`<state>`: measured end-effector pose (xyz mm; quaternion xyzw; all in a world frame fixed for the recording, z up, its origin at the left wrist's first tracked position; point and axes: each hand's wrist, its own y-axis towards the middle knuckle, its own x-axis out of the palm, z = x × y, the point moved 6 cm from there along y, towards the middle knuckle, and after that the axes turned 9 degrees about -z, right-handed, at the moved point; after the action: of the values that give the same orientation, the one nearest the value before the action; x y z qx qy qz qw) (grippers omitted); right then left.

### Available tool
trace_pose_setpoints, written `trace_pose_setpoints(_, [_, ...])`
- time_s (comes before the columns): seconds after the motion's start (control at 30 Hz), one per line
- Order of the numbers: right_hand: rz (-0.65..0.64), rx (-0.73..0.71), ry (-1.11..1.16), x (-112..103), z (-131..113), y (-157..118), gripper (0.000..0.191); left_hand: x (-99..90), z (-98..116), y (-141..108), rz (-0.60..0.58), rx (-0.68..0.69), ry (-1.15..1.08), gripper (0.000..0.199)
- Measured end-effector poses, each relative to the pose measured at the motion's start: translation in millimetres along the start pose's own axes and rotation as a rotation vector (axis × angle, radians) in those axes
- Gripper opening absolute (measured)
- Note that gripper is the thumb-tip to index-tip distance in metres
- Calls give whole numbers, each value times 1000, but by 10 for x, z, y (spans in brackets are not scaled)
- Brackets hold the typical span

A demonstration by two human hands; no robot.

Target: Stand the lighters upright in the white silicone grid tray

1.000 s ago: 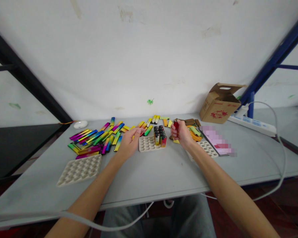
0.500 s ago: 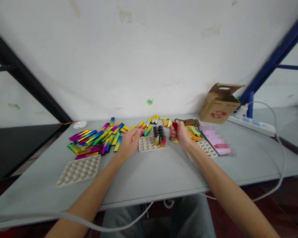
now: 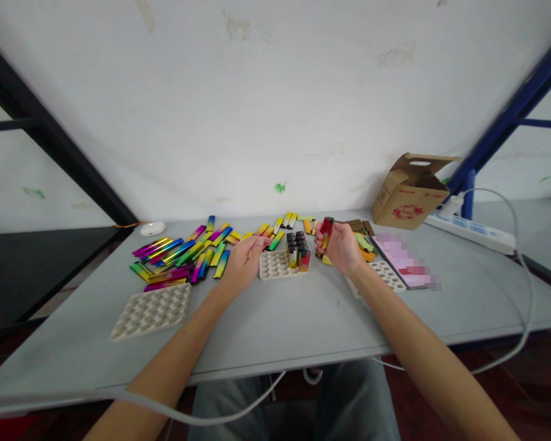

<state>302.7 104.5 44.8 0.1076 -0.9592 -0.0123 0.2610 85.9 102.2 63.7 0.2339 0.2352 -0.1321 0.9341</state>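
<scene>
My right hand (image 3: 337, 245) grips a red-and-yellow lighter (image 3: 326, 233) with a dark top, held tilted above the table. In front of me sits a pale moulded tray (image 3: 272, 266) with round holes. Several black-topped lighters (image 3: 298, 251) stand upright in its right side. Just left of the tray, my left hand (image 3: 244, 260) has its fingers drawn together toward the tray's back corner; whatever they may hold is hidden. Left of that hand lies a loose pile of shiny gradient-coloured lighter-sized pieces (image 3: 183, 254).
Another pale tray (image 3: 151, 311) lies front left; a third tray (image 3: 386, 275) is partly under my right wrist. Orange and green pieces (image 3: 365, 246) lie behind it. Farther right are a phone (image 3: 397, 260), an open cardboard box (image 3: 404, 199), a power strip (image 3: 475, 231) and cables.
My right hand has turned and loosened its grip; its thumb has come off the lighter's top, so more of the lighter shows. The left hand stays by the tray.
</scene>
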Motion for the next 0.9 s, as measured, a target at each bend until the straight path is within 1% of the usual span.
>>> trace_pose_setpoints(0.17, [20,-31,19,-6,-23,-4,24,4,27,-3,5,21,24,38])
trace_pose_setpoints(0.3, [31,-93,-41,-20,-49,-5,24,6,-1,1,19,27,59,36])
trace_pose_setpoints(0.43, [38,-200,-146,-28,-96,-10,30,34,16,-8,46,130,139,27])
trace_pose_setpoints(0.53, [24,-294,-211,2,-151,-51,30,69,134,-41,88,250,170,18])
trace_pose_setpoints(0.63, [-49,-360,-242,78,-177,-111,28,108,346,-111,146,406,191,15])
trace_pose_setpoints(0.73, [-173,-392,-293,184,-157,-149,26,199,507,-181,113,510,184,19])
trace_pose_setpoints(0.8, [-232,-430,-344,244,-147,-161,24,269,540,-213,68,528,162,23])
trace_pose_setpoints(0.9, [-258,-459,-428,287,-137,-155,23,349,511,-237,21,512,136,25])
